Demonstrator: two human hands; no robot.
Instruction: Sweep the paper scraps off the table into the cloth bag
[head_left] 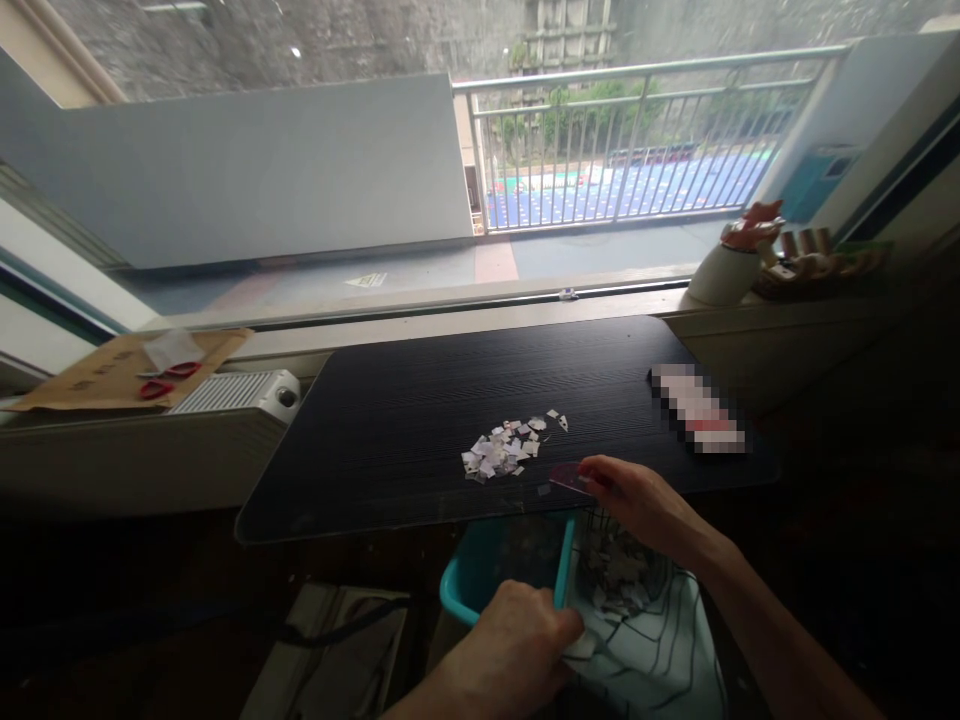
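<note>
My right hand (626,485) pinches a flat, see-through pink plastic piece (568,478) over the near edge of the black table (405,400). To its left on the tabletop lies a loose pile of small white paper scraps (495,452). Below the table edge, my left hand (521,635) is closed around the near rim of a teal bin (459,585); its fingertips are partly hidden. Right beside that bin, a pale container with black lines (652,650) holds many similar scraps (619,570), under my right forearm.
A pixelated object (697,408) lies at the table's right. Red-handled scissors (169,380) rest on brown paper (97,370) at far left, near a white slatted unit (240,392). A white vase (724,272) and a basket (825,265) stand on the windowsill.
</note>
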